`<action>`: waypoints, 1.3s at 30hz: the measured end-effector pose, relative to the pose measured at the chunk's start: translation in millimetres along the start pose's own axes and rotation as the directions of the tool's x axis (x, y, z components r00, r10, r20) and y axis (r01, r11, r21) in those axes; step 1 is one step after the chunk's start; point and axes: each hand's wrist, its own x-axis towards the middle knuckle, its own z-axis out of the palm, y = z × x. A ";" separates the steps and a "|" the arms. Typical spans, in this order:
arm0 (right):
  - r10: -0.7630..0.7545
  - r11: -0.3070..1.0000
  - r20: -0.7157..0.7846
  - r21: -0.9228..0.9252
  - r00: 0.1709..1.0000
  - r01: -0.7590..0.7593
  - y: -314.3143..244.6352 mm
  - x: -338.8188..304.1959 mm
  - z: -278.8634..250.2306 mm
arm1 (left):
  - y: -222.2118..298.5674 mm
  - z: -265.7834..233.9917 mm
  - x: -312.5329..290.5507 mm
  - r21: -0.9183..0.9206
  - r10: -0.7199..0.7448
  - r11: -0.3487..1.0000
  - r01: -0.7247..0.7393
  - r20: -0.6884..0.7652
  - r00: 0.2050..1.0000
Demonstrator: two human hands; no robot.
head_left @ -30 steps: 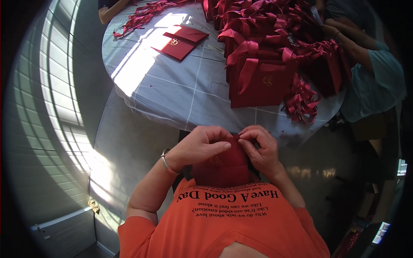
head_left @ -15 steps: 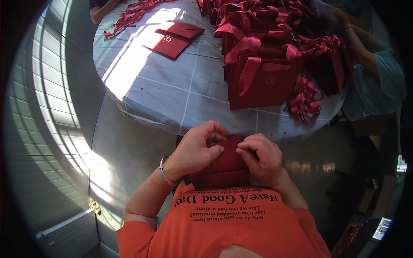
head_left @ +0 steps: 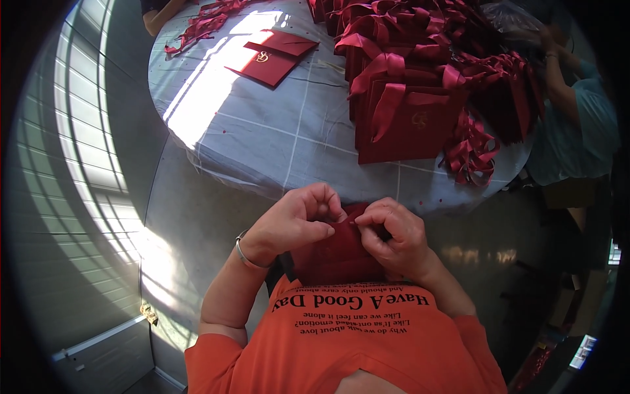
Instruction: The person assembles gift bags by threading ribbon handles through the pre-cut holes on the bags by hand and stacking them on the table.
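A dark red paper gift bag [head_left: 335, 259] rests in my lap against my orange shirt, partly covered by both hands. My left hand [head_left: 295, 223], a silver bangle at its wrist, is curled at the bag's far edge, its thumb on the near face. Close beside it, the thumb and forefinger of my right hand [head_left: 397, 236] pinch the same edge. Whether a ribbon end lies between those fingertips is too small to tell. Ahead on the table, finished-looking red bags [head_left: 410, 125] with ribbon handles stand in a packed row.
A round table [head_left: 256, 154] with a grey checked cover stands in front of me. On it are a flat red bag [head_left: 269, 62], a ribbon heap [head_left: 471, 154] and more ribbons [head_left: 207, 25]. A person in teal [head_left: 577, 131] handles clear plastic [head_left: 515, 20] at right; another person's arm [head_left: 159, 16] shows far left.
Both hands stay at the bag, with the left fingers shifted closer to the right fingertips and the right hand drawn slightly left. The view has shifted slightly, moving the table scene right.
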 end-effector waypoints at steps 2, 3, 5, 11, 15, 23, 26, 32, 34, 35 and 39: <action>-0.003 1.000 -0.004 -0.003 1.000 0.003 0.4 0.0 1.0 | -1.2 -0.4 -0.5 -0.026 -0.006 1.000 0.006 -0.004 1.000; -0.005 1.000 0.000 0.000 1.000 0.005 1.2 0.6 1.1 | -1.1 0.9 -0.8 -0.028 -0.004 1.000 0.004 -0.008 1.000; -0.064 0.997 0.003 -0.039 0.998 0.064 2.8 1.6 0.0 | 0.1 6.2 -0.9 0.163 0.025 0.987 -0.006 -0.116 0.993; -0.181 0.975 0.053 -0.124 0.982 0.186 -3.4 3.0 -3.3 | -1.8 16.7 0.8 0.385 0.079 0.922 0.029 -0.260 0.962; -0.149 0.967 0.067 -0.199 0.987 0.160 -11.5 3.3 -1.9 | 0.9 24.4 -0.2 0.422 0.125 0.907 0.001 -0.272 0.954; 0.115 0.908 0.184 -0.419 0.976 -0.028 -32.6 7.1 2.5 | -2.2 39.8 -2.9 0.581 0.337 0.805 -0.118 -0.285 0.897; 0.150 0.928 0.161 -0.363 0.976 -0.083 -29.7 13.2 2.5 | 6.9 43.5 -6.4 0.671 0.389 0.735 -0.098 -0.299 0.871; 0.547 0.814 0.304 0.022 0.780 -0.580 -31.0 33.1 -7.8 | 4.7 48.4 -11.4 0.758 0.447 0.635 -0.150 -0.201 0.872; 0.547 0.818 0.234 0.053 0.803 -0.573 -31.5 30.3 -6.5 | -1.9 46.3 -9.5 0.764 0.488 0.621 -0.176 -0.200 0.850; 0.420 0.907 0.229 -0.078 0.878 -0.414 -33.2 28.2 -10.5 | -4.3 46.2 -9.3 0.767 0.527 0.610 -0.200 -0.204 0.825; -0.085 0.990 0.309 -0.084 0.947 0.116 -21.8 44.4 -37.5 | -4.5 55.0 -14.1 0.815 0.600 0.523 -0.250 -0.143 0.787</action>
